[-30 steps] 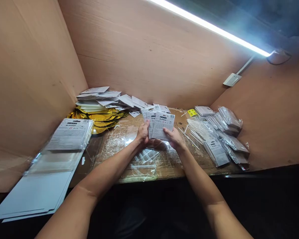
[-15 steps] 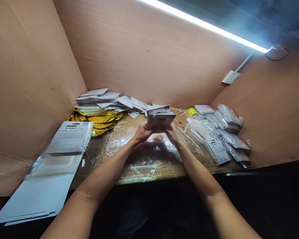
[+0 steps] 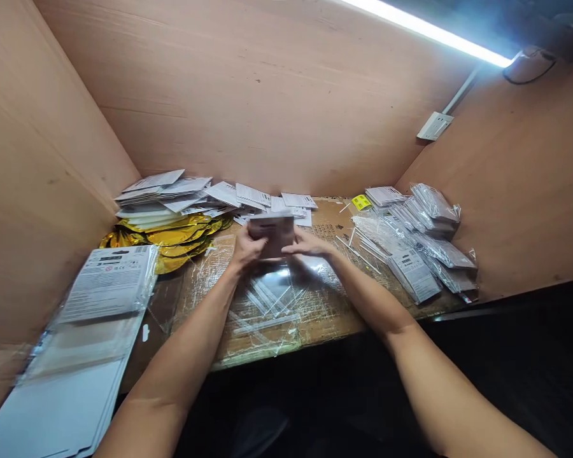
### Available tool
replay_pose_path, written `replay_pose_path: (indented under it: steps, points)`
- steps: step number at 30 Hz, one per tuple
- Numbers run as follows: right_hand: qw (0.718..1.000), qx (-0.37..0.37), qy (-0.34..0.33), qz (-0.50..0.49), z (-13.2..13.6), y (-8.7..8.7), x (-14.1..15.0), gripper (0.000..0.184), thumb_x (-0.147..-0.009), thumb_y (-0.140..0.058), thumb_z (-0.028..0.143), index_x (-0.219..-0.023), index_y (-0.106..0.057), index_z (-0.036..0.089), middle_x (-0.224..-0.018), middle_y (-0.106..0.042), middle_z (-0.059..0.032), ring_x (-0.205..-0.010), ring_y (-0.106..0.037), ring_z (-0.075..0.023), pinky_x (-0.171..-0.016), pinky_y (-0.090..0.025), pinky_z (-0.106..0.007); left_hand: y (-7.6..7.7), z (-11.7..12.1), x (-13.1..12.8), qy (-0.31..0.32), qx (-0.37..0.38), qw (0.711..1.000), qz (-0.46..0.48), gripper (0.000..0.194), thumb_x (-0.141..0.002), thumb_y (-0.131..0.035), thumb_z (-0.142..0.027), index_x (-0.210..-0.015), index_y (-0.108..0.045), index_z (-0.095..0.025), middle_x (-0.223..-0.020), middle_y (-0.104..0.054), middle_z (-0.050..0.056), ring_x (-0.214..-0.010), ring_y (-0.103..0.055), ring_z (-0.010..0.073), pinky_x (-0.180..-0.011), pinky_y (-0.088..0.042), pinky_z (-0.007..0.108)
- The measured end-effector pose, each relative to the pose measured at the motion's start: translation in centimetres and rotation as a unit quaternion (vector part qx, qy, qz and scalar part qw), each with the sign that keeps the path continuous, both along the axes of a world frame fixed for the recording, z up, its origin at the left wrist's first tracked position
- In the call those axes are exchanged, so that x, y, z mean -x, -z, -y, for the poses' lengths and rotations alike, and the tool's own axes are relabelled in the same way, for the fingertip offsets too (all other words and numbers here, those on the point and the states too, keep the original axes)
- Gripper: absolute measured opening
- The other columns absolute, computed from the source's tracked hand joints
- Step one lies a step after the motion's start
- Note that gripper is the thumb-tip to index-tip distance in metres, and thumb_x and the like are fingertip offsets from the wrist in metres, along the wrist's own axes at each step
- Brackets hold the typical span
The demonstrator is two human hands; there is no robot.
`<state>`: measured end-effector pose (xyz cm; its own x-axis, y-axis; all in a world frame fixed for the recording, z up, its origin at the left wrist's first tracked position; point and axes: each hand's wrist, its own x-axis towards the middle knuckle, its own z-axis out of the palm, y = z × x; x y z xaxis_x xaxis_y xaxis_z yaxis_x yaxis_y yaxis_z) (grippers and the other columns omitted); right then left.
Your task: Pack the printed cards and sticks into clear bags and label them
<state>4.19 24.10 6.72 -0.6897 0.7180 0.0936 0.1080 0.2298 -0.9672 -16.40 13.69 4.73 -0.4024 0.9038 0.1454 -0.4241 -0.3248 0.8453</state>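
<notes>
While the two hands meet above the middle of the desk (image 3: 334,315), the left hand (image 3: 246,248) curls its fingers around the left side of a small stack of printed cards (image 3: 271,234), pinching it. The right hand (image 3: 309,245) lies flatter, its fingers stretched out and touching the stack's right edge; whether it grips or only steadies, I cannot tell. The stack sits between the hands, raised above the desk and slightly tilted, its print too blurred to read.

Just below both hands, loose strips of clear plastic (image 3: 267,312) lie on the film-covered surface. Beyond the left hand, a fanned heap of white printed cards (image 3: 172,196) rests over crumpled gold foil (image 3: 172,236). Farther left of that hand, a transparent sleeve holding a barcode-printed card (image 3: 109,283) lies on pale sheets (image 3: 57,407) that reach past the desk's edge. To the right of the right hand lie thin white sticks (image 3: 358,254), and past them a heap of clear plastic bags with printed cards (image 3: 424,245), with a small yellow label (image 3: 361,202) near its far end. Plywood walls (image 3: 248,95) surround the desk, and a bright light tube (image 3: 424,28) runs high beyond the hands.
</notes>
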Motion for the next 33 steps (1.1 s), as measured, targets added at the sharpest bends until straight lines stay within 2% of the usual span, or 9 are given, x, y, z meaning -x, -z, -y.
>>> replay_pose_path:
  steps: [3, 6, 9, 14, 19, 22, 25, 30, 33]
  points:
    - [0.960, -0.194, 0.091, 0.181, -5.8, -1.6, -1.1, 0.059, -0.096, -0.069, 0.036, -0.152, -0.060, 0.019, -0.162, -0.058, -0.0185, -0.149, -0.053, -0.0348, -0.125, -0.043, -0.057, -0.4, -1.0, 2.2, -0.088, -0.023, 0.987, 0.130, 0.052, -0.066, -0.103, -0.027, -0.110, -0.076, -0.020, -0.114, -0.084, 0.007, -0.112, -0.079, 0.0250, -0.109, -0.061, 0.040]
    - [0.823, -0.333, 0.180, 0.424, -11.3, -2.6, -2.7, 0.071, -0.096, -0.060, 0.018, -0.166, -0.048, 0.016, -0.179, -0.035, -0.0231, -0.161, -0.037, -0.0436, -0.127, -0.031, -0.070, -0.7, -1.6, 4.0, -0.115, -0.010, 0.965, 0.234, 0.043, -0.078, -0.097, -0.027, -0.116, -0.076, -0.024, -0.120, -0.084, 0.005, -0.123, -0.077, 0.0241, -0.115, -0.059, 0.048]
    - [0.749, -0.392, 0.102, 0.525, -14.4, -3.5, -3.0, 0.061, -0.098, -0.055, 0.015, -0.159, -0.059, 0.018, -0.164, -0.057, -0.0232, -0.145, -0.056, -0.0398, -0.119, -0.044, -0.058, -0.9, -1.6, 5.1, -0.097, 0.020, 0.952, 0.289, 0.024, -0.091, -0.085, -0.027, -0.113, -0.078, -0.022, -0.121, -0.085, 0.006, -0.128, -0.075, 0.0242, -0.119, -0.056, 0.050]
    - [0.742, -0.426, 0.063, 0.514, -15.0, -4.6, -1.3, 0.045, -0.107, -0.050, 0.030, -0.146, -0.071, 0.020, -0.137, -0.076, -0.0198, -0.122, -0.070, -0.0357, -0.100, -0.052, -0.044, -1.0, -1.3, 6.3, -0.082, 0.009, 0.951, 0.298, 0.026, -0.097, -0.080, -0.033, -0.119, -0.080, -0.021, -0.121, -0.085, 0.008, -0.131, -0.075, 0.0259, -0.121, -0.055, 0.046]
    - [0.761, -0.412, -0.054, 0.497, -14.3, -4.1, -0.9, 0.055, -0.091, -0.080, 0.032, -0.145, -0.073, 0.024, -0.140, -0.076, -0.0145, -0.121, -0.071, -0.0326, -0.097, -0.051, -0.036, -1.0, -1.0, 7.0, -0.072, 0.001, 0.953, 0.296, 0.035, -0.098, -0.079, -0.034, -0.131, -0.077, -0.022, -0.120, -0.085, 0.007, -0.129, -0.076, 0.0262, -0.121, -0.056, 0.047]
    - [0.762, -0.394, -0.055, 0.511, -15.0, -4.3, -0.8, 0.049, -0.088, -0.081, 0.023, -0.137, -0.079, 0.025, -0.129, -0.081, -0.0128, -0.110, -0.075, -0.0302, -0.093, -0.050, -0.036, -1.1, -0.7, 7.1, -0.053, -0.002, 0.952, 0.303, 0.031, -0.100, -0.076, -0.032, -0.128, -0.077, -0.020, -0.118, -0.086, 0.007, -0.129, -0.076, 0.0259, -0.120, -0.056, 0.047]
    - [0.727, -0.409, -0.055, 0.549, -15.8, -5.4, -0.2, 0.034, -0.093, -0.074, 0.021, -0.125, -0.082, 0.023, -0.115, -0.083, -0.0143, -0.102, -0.075, -0.0301, -0.090, -0.049, -0.038, -1.2, -0.5, 7.2, -0.048, -0.005, 0.951, 0.305, 0.027, -0.101, -0.075, -0.032, -0.125, -0.078, -0.018, -0.117, -0.086, 0.008, -0.130, -0.076, 0.0262, -0.120, -0.056, 0.046]
    - [0.709, -0.476, -0.004, 0.521, -16.1, -7.6, 1.3, 0.055, -0.101, -0.058, 0.018, -0.156, -0.059, 0.016, -0.121, -0.080, -0.0209, -0.108, -0.073, -0.0318, -0.093, -0.049, -0.039, -1.1, -0.5, 7.5, -0.051, 0.007, 0.954, 0.297, 0.031, -0.098, -0.079, -0.033, -0.125, -0.078, -0.018, -0.120, -0.085, 0.010, -0.131, -0.075, 0.0278, -0.121, -0.055, 0.047]
    - [0.711, -0.468, -0.017, 0.524, -15.8, -7.7, 1.4, 0.047, -0.105, -0.054, 0.022, -0.151, -0.062, 0.016, -0.127, -0.078, -0.0215, -0.110, -0.072, -0.0329, -0.093, -0.048, -0.040, -1.0, -0.6, 7.6, -0.056, 0.011, 0.954, 0.294, 0.039, -0.097, -0.081, -0.035, -0.132, -0.076, -0.019, -0.121, -0.085, 0.010, -0.130, -0.076, 0.0284, -0.121, -0.055, 0.049]
